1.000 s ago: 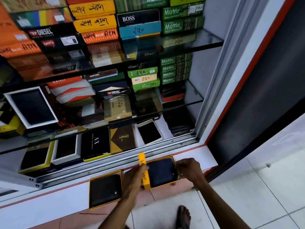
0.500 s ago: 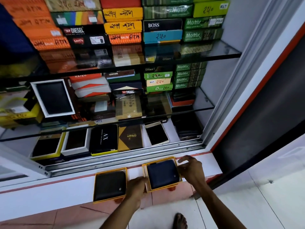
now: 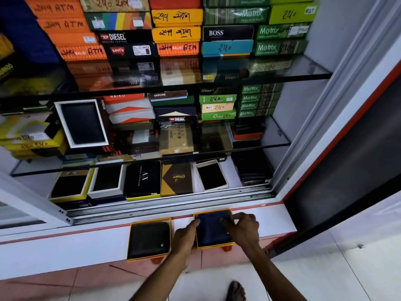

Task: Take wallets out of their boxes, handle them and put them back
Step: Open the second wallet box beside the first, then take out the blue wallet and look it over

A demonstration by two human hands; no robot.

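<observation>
Two open yellow-rimmed boxes lie on the white ledge (image 3: 65, 248) in front of the cabinet. The left box (image 3: 149, 219) holds a black wallet (image 3: 149, 240) with a metal snap. In the right box (image 3: 214, 246) lies a dark blue wallet (image 3: 211, 233). My left hand (image 3: 184, 237) rests against that box's left wall, its index finger reaching the wallet's upper left edge. My right hand (image 3: 244, 230) is on the right side, thumb and fingers pinched on the wallet's upper right part. Whether the wallet is lifted off the box floor is unclear.
Behind the ledge runs a metal sliding track (image 3: 169, 205) and an open display cabinet with glass shelves (image 3: 303, 71) full of stacked wallet boxes. Several open and closed boxes line the cabinet floor. A sandalled foot (image 3: 235, 291) stands on the tiled floor below.
A yellow piece that my left hand held upright beside the right box is gone from view. The box lies flat, and both hands have moved onto the blue wallet's top edge.
</observation>
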